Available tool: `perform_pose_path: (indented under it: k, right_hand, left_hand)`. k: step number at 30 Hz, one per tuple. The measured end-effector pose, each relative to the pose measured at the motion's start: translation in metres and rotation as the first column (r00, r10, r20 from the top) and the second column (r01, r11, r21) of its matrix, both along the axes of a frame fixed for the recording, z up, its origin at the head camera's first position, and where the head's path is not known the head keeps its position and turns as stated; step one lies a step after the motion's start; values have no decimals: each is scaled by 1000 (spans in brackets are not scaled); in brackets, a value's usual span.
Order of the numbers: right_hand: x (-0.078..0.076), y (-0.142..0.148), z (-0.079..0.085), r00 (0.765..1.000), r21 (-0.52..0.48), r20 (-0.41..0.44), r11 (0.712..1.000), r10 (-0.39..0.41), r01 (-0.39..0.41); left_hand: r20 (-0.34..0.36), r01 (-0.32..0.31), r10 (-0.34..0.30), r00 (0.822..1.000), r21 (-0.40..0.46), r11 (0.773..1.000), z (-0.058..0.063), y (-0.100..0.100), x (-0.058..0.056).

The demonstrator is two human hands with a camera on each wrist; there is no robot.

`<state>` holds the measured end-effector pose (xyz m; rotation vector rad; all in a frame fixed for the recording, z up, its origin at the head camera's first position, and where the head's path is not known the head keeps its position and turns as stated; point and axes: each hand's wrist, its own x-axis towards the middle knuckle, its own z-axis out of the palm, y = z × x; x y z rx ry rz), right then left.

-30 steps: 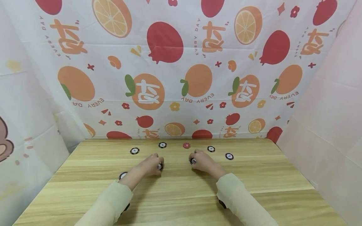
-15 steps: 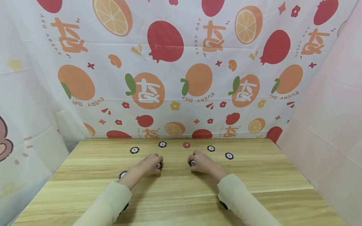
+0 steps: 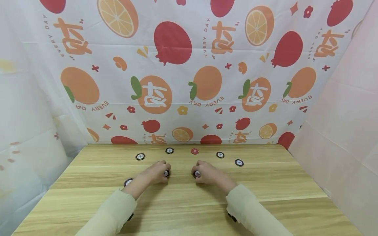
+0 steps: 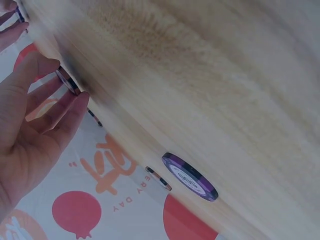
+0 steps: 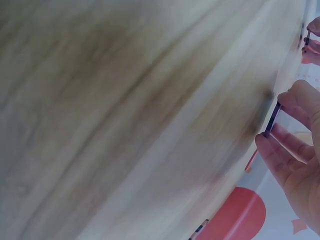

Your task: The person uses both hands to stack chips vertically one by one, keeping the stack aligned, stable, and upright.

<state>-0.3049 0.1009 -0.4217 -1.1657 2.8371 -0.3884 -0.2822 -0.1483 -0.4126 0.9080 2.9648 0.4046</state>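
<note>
My left hand (image 3: 156,172) pinches a dark-rimmed poker chip (image 4: 68,82) between thumb and fingertips, close over the wooden table. Facing it, my right hand (image 3: 208,173) grips another dark poker chip (image 5: 272,119) by its edges, near the tabletop and a short way to the right. Both chips show a white centre label in the head view. Beside my left forearm lies a purple-and-black chip (image 4: 190,177), partly covered by the arm in the head view.
Along the back of the table (image 3: 183,203) lie a red chip (image 3: 195,151), black chips (image 3: 140,156) either side of it, and a dark blue one (image 3: 239,163) at right. A fruit-print curtain (image 3: 177,82) hangs behind; pale sheets flank both sides.
My right hand has moved left and slightly toward me with its chip, closing the gap between the hands. The left hand holds its chip in nearly the same spot.
</note>
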Motion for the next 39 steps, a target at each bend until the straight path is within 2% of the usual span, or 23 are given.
perform_pose_path:
  k: [16, 27, 39]
  right_hand:
    - [19, -13, 2, 1000, 53, 10, 998, 23, -23]
    - [32, -28, 4, 989, 54, -48, 989, 141, -139]
    - [40, -35, 3, 977, 78, -69, 978, 200, -195]
  left_hand:
    - [-16, 14, -14, 1000, -17, 1000, 2, 2, 3]
    - [-16, 1, -1, 1000, -13, 1000, 2, -1, 1]
    - [-27, 9, -9, 1000, -23, 1000, 4, -1, 2]
